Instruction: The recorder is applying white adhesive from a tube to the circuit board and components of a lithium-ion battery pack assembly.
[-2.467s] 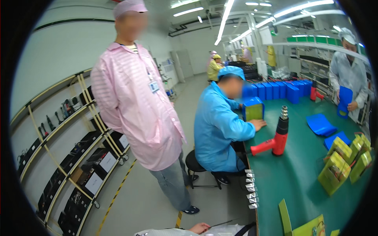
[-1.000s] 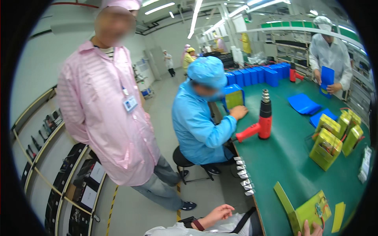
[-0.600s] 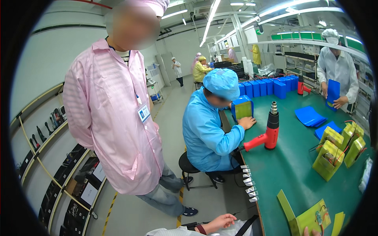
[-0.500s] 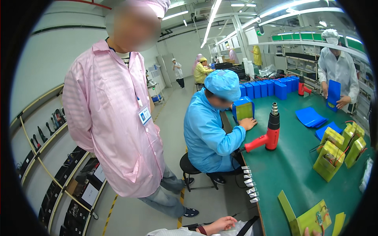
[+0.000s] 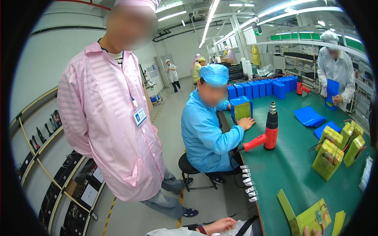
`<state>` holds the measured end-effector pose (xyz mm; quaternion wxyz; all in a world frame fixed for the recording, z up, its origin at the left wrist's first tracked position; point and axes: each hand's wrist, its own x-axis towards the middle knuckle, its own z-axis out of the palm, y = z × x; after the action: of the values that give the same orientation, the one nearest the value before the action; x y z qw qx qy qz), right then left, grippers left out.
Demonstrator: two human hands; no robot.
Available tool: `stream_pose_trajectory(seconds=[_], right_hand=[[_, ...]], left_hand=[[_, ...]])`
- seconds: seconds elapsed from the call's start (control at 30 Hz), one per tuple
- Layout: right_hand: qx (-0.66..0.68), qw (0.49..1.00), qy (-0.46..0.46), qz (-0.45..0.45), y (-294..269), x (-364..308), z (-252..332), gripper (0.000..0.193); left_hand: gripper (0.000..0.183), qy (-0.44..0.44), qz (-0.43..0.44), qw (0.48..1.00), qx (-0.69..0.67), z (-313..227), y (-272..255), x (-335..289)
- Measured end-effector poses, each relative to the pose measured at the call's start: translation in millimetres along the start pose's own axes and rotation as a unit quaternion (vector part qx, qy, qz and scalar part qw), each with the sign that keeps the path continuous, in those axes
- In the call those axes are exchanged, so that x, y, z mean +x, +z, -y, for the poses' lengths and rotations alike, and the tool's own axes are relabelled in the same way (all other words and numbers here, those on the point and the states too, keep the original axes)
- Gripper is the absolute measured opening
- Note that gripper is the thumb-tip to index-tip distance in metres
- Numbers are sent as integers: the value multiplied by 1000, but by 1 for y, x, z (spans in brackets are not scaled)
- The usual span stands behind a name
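At the bottom edge, fingertips of my right hand (image 5: pixel 311 232) lie apart on a yellow-green battery pack (image 5: pixel 301 222); the rest of that hand is out of frame. A small green circuit board (image 5: pixel 318 216) with red wires sits on the pack. One yellow-green strip (image 5: pixel 286 207) angles off its left side, and another strip (image 5: pixel 338 224) is at its right. Below the table edge, my left hand (image 5: pixel 220 225) hangs over my lap, fingers loosely bent and slightly apart, with nothing visible in them. A white sleeve and dark red cuff show at its wrist.
Several wired yellow-green packs (image 5: pixel 328 159) stand at right on the green table (image 5: pixel 283 173). A red heat gun (image 5: pixel 270 131) stands upright near a seated co-worker in blue (image 5: pixel 208 122) with a blue-wrapped pack (image 5: pixel 241 109). Blue sheets (image 5: pixel 310 116) lie farther back. A person in pink (image 5: pixel 114 118) stands left.
The seated co-worker has raised and turned their head. The co-worker across the table has lowered a blue-wrapped piece slightly. My hands look nearly unmoved.
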<state>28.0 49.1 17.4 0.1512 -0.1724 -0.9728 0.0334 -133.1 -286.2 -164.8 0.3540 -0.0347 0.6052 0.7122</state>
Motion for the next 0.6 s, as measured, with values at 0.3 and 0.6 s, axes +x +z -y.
stream_pose_trajectory(seconds=[0.3,0.6], right_hand=[[-14,1000,-13,-22,3,-2,-3,48],[-9,999,-17,-27,-3,1,3,47]], left_hand=[[21,-32,27,999,-2,14,-10,11],[20,-37,28,999,-4,9,-4,6]])
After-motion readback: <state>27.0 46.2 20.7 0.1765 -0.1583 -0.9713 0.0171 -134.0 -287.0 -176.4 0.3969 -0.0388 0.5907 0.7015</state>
